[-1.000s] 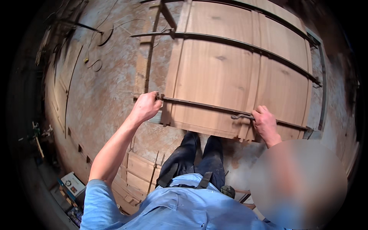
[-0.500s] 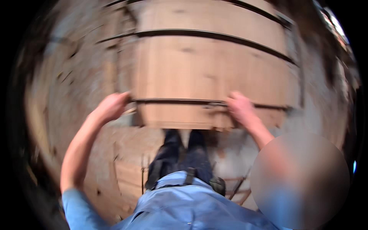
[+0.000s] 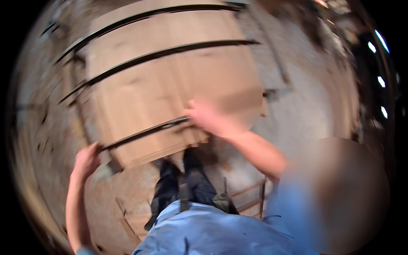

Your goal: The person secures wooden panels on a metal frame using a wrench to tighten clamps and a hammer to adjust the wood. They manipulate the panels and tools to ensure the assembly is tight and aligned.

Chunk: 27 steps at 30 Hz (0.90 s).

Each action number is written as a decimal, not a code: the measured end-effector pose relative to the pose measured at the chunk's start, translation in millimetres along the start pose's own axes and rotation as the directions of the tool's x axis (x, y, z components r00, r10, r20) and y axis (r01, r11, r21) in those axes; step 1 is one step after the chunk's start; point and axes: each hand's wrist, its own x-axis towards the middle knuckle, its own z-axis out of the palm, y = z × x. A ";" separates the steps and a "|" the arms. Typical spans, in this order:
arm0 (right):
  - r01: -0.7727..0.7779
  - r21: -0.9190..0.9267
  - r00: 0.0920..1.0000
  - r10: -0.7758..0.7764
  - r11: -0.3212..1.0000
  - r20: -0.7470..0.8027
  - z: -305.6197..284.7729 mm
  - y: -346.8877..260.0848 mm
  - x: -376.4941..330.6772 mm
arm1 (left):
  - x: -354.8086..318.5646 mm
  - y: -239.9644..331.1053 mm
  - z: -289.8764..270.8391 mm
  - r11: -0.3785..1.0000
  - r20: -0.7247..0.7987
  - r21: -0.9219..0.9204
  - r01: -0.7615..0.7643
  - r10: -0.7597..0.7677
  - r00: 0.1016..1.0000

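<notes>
A broad pale wooden panel lies in front of me, crossed by several long dark bar clamps. At its near edge, my left hand is closed round the left end of the nearest bar clamp, just beyond the panel's side. My right hand is closed on the same clamp farther right, over the panel. Motion blurs its fingers, and the hand and forearm hide the clamp's right part. Two more clamps, a middle one and a far one, span the panel farther away.
A support beam runs along the panel's left side, with a greyish block near its corner. Behind my legs stands a thin-railed frame. Worn, littered floor surrounds the panel. A round blur covers the lower right.
The view has turned, so the panel and clamps now appear tilted and farther left. Both hands remain on the nearest clamp; my right arm now reaches across the panel's near right corner.
</notes>
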 end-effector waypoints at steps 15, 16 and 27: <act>-0.179 0.656 0.945 -0.056 0.733 0.321 0.7 -204.3 101.6 | -34.8 -35.4 54.0 0.972 -0.509 -0.231 -0.048 -0.079 0.857; -0.228 0.670 0.931 -0.043 0.706 0.362 3.9 -210.2 109.4 | -34.3 -34.9 55.5 0.970 -0.520 -0.234 -0.057 -0.076 0.851; -0.282 0.789 0.933 -0.034 0.546 0.357 47.5 -252.3 108.1 | -30.7 -47.8 52.7 0.977 -0.598 -0.058 -0.205 0.130 0.791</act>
